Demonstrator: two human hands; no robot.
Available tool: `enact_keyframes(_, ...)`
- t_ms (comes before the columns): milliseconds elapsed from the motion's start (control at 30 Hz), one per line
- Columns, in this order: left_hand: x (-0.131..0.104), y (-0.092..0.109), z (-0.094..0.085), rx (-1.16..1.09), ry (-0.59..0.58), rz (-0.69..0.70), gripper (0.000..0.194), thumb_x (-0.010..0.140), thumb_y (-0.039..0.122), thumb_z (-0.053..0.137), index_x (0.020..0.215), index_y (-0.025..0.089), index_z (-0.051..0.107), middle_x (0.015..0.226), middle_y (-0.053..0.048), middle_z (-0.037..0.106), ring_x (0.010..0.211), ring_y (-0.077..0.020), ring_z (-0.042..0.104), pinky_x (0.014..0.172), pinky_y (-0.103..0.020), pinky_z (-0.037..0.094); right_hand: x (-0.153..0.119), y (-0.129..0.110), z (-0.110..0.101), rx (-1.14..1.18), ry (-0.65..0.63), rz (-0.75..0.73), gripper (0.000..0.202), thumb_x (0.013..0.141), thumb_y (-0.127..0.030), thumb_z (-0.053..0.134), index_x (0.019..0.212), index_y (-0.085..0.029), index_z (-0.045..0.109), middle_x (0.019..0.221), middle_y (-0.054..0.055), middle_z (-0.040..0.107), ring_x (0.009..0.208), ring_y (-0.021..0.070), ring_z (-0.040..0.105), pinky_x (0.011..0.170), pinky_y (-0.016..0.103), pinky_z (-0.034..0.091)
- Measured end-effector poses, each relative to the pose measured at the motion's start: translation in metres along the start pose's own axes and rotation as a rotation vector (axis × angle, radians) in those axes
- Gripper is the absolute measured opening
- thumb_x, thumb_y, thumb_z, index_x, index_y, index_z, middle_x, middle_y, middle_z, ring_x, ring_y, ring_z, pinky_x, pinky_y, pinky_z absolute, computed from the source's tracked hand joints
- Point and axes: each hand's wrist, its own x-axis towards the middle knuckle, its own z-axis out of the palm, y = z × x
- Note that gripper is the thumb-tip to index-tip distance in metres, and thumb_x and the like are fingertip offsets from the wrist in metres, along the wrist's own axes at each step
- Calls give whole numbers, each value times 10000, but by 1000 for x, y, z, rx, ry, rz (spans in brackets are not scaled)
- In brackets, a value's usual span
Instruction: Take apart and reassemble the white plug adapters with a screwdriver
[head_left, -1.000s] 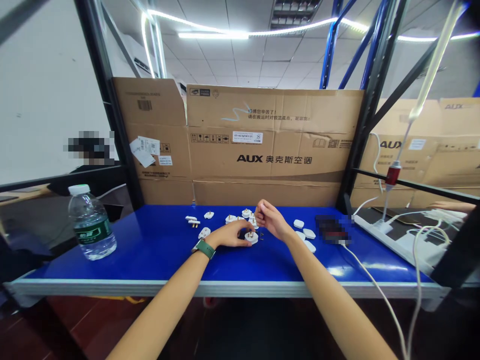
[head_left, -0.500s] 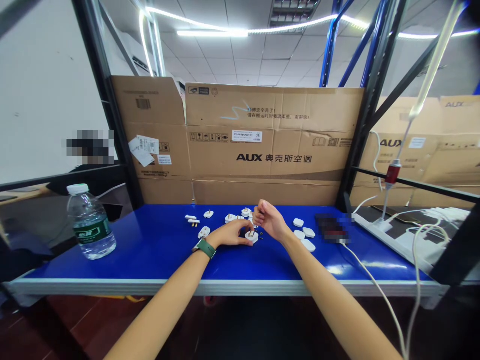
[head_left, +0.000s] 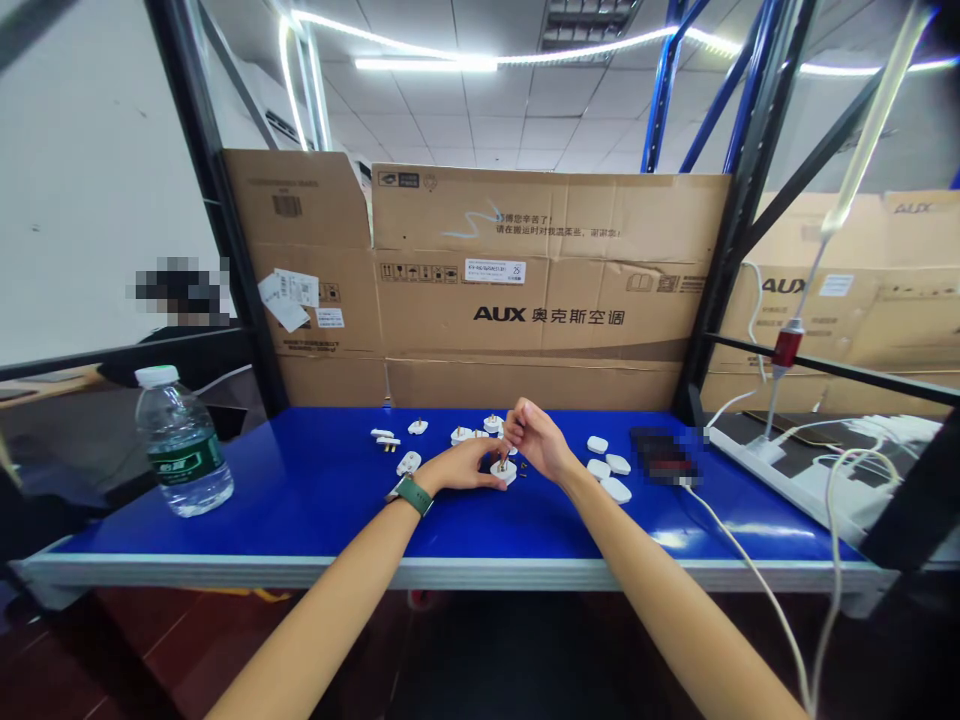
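Left hand point(head_left: 471, 466), thumb and fingers closed about one white plug point(head_left: 505, 476); right hand point(head_left: 537, 440), tightly curled, contents indiscernible, seemingly working the prongs point(head_left: 502, 464), steady alignment required.

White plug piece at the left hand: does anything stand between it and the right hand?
No separate object visibly does. The right hand is close above and right of the white plug piece; only the left hand, curved about it, comes near that gap.
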Motion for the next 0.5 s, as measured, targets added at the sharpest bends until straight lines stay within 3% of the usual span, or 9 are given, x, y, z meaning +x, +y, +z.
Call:
enact_keyframes(233, 1, -2, 1, 12, 15, -4, 476, 722, 528, 808, 1005, 196, 615, 966, -38, 647, 818, -199, 583, 728, -297, 437, 0, 3, -1, -22, -46, 0, 329, 863, -530, 642, 860, -232, 500, 764, 1, 456, 691, 156, 463, 694, 306, 485)
enact_keyframes(367, 0, 0, 0, 14, 9, -6, 475, 727, 548, 797, 991, 196, 617, 989, -40, 648, 829, -201, 587, 732, -300, 442, 3, 4, -8, -252, -25, -59, 316, 861, -498, 674, 1004, -222, 617, 885, 27, 575, 833, 173, 558, 834, 326, 490)
enact_keyframes(500, -2, 3, -2, 4, -2, -3, 481, 741, 557, 786, 1022, 198, 630, 1010, -46, 658, 867, -212, 599, 776, -313, 455, 7, 5, -17, -489, 44, -138, 393, 765, -438, 784, 1072, -225, 664, 788, -12, 552, 744, 156, 533, 751, 291, 473)
